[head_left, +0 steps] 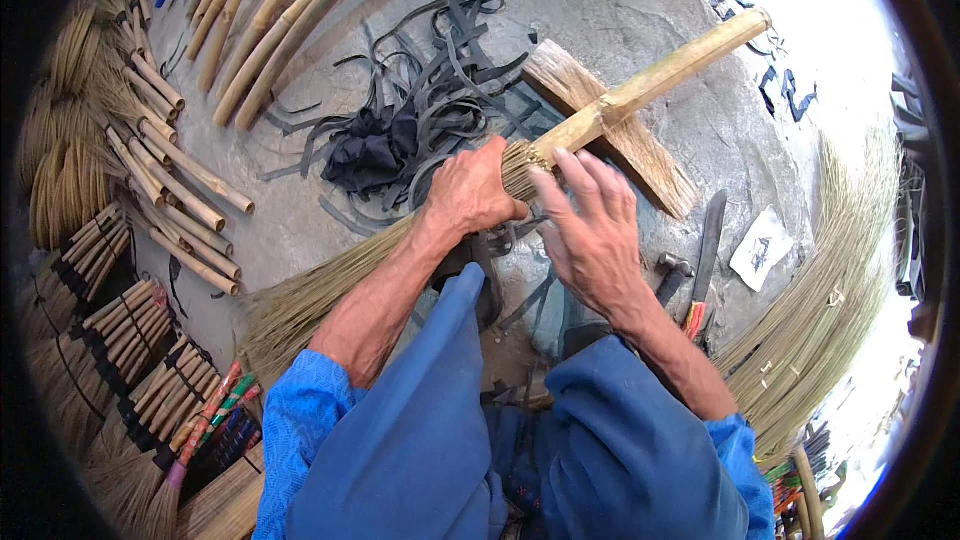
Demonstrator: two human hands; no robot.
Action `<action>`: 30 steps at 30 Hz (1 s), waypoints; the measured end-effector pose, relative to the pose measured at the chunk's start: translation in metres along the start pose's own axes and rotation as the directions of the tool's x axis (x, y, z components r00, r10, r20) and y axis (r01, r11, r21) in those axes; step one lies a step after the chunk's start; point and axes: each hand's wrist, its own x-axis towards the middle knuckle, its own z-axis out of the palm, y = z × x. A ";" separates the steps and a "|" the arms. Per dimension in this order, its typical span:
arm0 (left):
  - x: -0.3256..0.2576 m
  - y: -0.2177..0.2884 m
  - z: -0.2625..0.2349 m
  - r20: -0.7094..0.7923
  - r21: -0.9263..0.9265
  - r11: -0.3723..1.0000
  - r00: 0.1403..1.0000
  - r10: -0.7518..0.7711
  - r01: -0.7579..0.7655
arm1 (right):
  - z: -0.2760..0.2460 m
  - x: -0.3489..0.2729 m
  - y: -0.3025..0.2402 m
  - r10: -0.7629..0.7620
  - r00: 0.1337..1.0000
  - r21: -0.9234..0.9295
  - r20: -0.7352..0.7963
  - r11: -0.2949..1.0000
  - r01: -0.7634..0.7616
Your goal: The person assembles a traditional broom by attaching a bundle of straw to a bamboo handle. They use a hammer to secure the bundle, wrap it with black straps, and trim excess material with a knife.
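Broom (400, 255) assembly, frame centre: straw bundle meets bamboo handle (660, 80)
Left hand (470, 190) fingers closed around the bundle at the joint; right hand (590, 230) fingers open, spread just beside it. Judged light; handle stiff, straws springy and liable to splay, so grip at the bound neck

Our left hand (470, 192) is closed in a fist, knuckles up, thumb side toward the right. Its bare forearm runs back down-left to a rolled blue sleeve. Our right hand (590, 230) lies just beside it, palm down, fingers (580, 172) spread and extended forward, none curled, wrist bent, forearm angling down-right into its sleeve.
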 end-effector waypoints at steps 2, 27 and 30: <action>0.000 0.000 0.001 -0.016 -0.020 1.000 1.000 0.013 -0.013 | 0.010 0.023 -0.002 -0.147 0.989 -0.247 0.008 0.958 0.144; -0.016 0.006 0.014 -0.210 0.110 0.993 0.977 -0.027 0.051 | -0.006 -0.011 0.014 0.021 0.997 -0.149 -0.079 0.988 -0.032; -0.017 0.005 0.016 -0.231 0.117 0.991 0.972 -0.044 0.072 | -0.021 -0.108 0.064 0.368 0.910 -0.087 -0.192 0.917 -0.390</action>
